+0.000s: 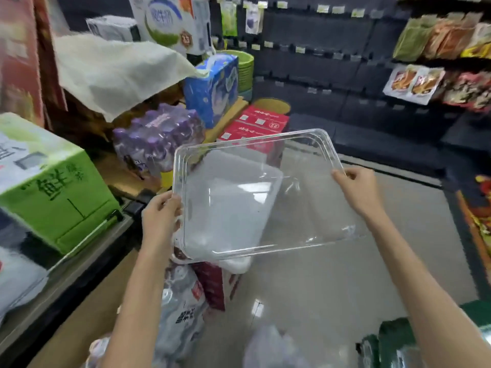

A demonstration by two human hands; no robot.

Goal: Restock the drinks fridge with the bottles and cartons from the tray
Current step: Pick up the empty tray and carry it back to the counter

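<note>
Both bare forearms reach out over a shop aisle
Left hand point(159, 216) and right hand point(357, 188) each grip an edge of the clear plastic tray point(292, 208), held tilted in mid-air, nothing in it; green carton point(57, 187) and shrink-wrapped purple bottles point(159, 134) crowd the left, snack shelves point(438, 62) stand right

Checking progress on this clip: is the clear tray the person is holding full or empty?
Empty. The tray is held by its edges in the left hand and right hand, and the floor shows straight through it.
</note>
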